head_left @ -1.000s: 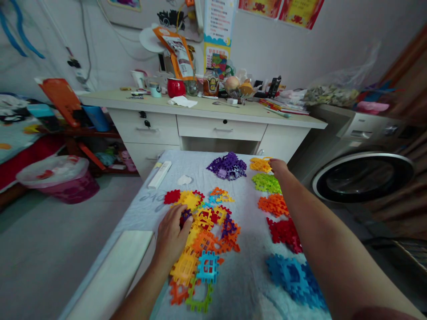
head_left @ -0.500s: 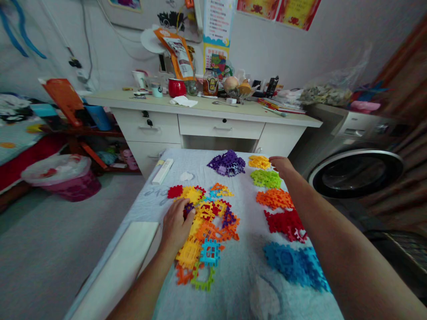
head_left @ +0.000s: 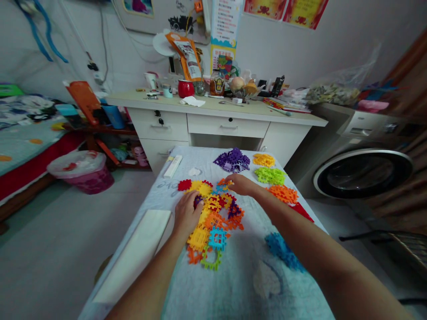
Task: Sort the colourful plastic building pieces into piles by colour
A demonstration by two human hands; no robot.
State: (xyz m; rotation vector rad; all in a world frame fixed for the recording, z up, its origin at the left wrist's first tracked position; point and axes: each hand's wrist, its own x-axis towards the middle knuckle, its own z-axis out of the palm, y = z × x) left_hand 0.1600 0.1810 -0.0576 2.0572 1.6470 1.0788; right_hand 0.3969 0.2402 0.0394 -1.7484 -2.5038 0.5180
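A mixed heap of flat, notched plastic building pieces [head_left: 213, 219] lies on the cloth-covered table. At its left side my left hand [head_left: 187, 211] curls around a purple building piece [head_left: 198, 201], thumb and fingers on either side of it. My right hand [head_left: 243, 184] reaches to the heap's far right end, fingers bent down together at an orange and yellow building piece [head_left: 224, 182]; its fingertips are partly hidden. Sorted piles line the right side: yellow [head_left: 263, 159], lime green [head_left: 269, 175], orange [head_left: 283, 194], red [head_left: 302, 211] and blue [head_left: 283, 252]. My right forearm partly covers the red and blue ones.
A purple pile [head_left: 232, 160] sits at the table's far end. A white box [head_left: 172, 166] and a long white board [head_left: 136, 253] lie along the left edge. Behind stands a cluttered desk [head_left: 227, 116], with a washing machine [head_left: 360, 151] right and a lined bin [head_left: 82, 171] left.
My right hand has moved left and nearer, from the yellow pile to the mixed heap. The left hand stays by the purple piece. The whole view has shifted slightly.
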